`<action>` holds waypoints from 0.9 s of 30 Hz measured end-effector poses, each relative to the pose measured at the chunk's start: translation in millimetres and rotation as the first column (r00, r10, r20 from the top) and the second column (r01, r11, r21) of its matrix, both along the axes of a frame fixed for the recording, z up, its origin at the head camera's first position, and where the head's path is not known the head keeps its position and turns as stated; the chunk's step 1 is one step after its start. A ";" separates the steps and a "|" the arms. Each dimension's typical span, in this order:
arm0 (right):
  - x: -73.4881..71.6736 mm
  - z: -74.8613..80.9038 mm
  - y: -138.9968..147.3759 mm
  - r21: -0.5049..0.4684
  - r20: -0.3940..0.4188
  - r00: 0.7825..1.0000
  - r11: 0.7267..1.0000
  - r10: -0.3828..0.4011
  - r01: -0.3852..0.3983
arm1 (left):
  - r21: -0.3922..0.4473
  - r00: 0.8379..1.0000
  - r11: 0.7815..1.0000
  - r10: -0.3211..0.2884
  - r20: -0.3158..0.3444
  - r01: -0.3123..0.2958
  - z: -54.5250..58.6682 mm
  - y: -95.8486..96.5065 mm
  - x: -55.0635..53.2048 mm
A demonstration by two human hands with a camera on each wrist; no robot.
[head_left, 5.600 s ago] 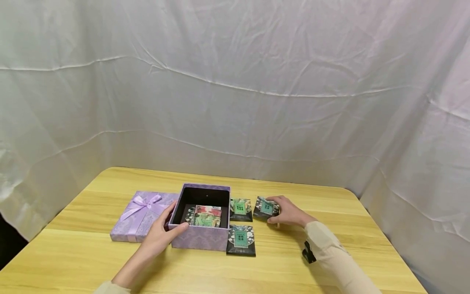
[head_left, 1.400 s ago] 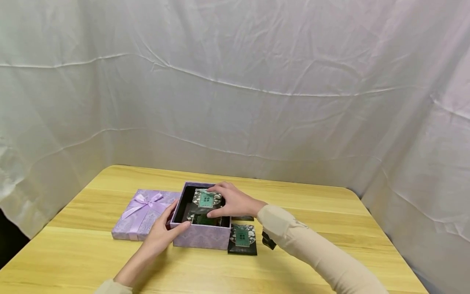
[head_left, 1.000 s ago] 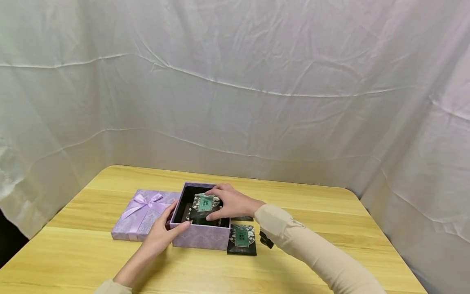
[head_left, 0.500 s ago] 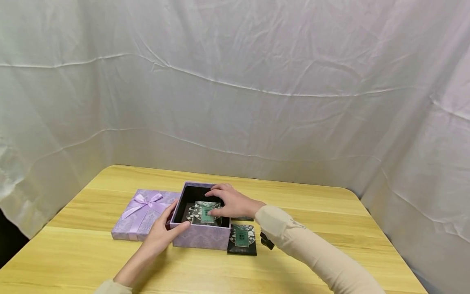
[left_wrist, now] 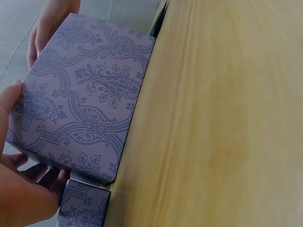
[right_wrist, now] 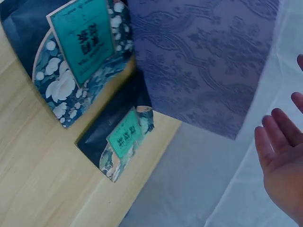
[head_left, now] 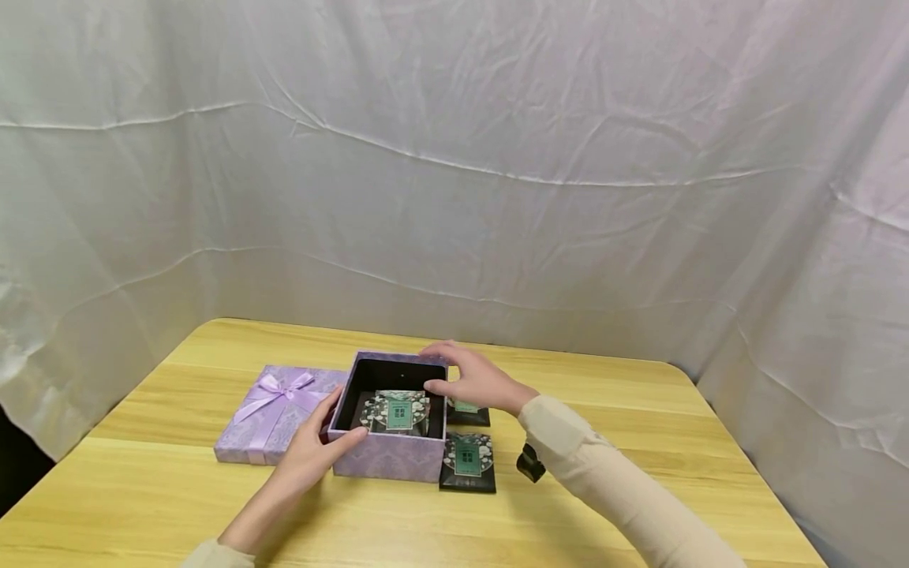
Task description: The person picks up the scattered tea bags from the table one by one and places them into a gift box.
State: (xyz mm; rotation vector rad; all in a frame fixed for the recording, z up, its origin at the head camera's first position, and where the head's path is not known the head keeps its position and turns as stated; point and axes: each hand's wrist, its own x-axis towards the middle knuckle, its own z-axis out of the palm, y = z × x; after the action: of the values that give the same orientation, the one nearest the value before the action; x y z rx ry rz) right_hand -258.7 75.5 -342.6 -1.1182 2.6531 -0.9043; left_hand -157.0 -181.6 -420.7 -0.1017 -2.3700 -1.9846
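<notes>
An uncovered purple patterned box (head_left: 387, 459) with a black inside stands left of the table's middle. My left hand (head_left: 312, 442) grips its near left corner, thumb at the front rim and fingers along the left side; the left wrist view shows this hand (left_wrist: 23, 194) against the box wall (left_wrist: 85, 99). Inside the box lies a dark flowered sachet (head_left: 399, 412) with a green label, on top of others. My right hand (head_left: 476, 379) is over the box's right rim, holding nothing; in the right wrist view its fingers (right_wrist: 274, 135) are spread apart from the box.
Right of the box lie two more sachets, one near (head_left: 467, 465) and one farther back (head_left: 469, 414), partly hidden by the box. The purple lid (head_left: 284, 406) with a ribbon bow lies to the left. A pale curtain (head_left: 454, 197) hangs behind the table.
My right hand picked up a sachet from the table's right side, laid it in the box, let go and drew back to the right rim. My left hand stayed on the box.
</notes>
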 end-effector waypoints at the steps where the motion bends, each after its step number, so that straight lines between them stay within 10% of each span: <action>1: 0.4 0.6 2.7 -0.019 0.007 1.000 1.000 -0.005 0.005 | 0.004 1.000 1.000 -0.002 0.001 0.002 0.1 0.1 0.0; 16: 13.0 -20.6 46.7 -0.113 0.052 0.991 0.986 -0.120 0.125 | 0.005 1.000 1.000 -0.010 -0.003 0.010 0.2 1.4 -0.5; 27: 33.3 -52.7 71.4 -0.001 0.078 0.991 0.994 -0.111 0.111 | -0.003 1.000 1.000 -0.005 -0.004 0.005 -0.5 0.1 0.6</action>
State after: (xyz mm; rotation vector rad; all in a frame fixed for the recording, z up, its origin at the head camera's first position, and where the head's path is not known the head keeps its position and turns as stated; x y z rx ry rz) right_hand -225.4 146.9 -395.3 -0.9241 2.6730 -0.9542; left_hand -156.4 -181.5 -421.2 -0.1115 -2.3731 -1.9810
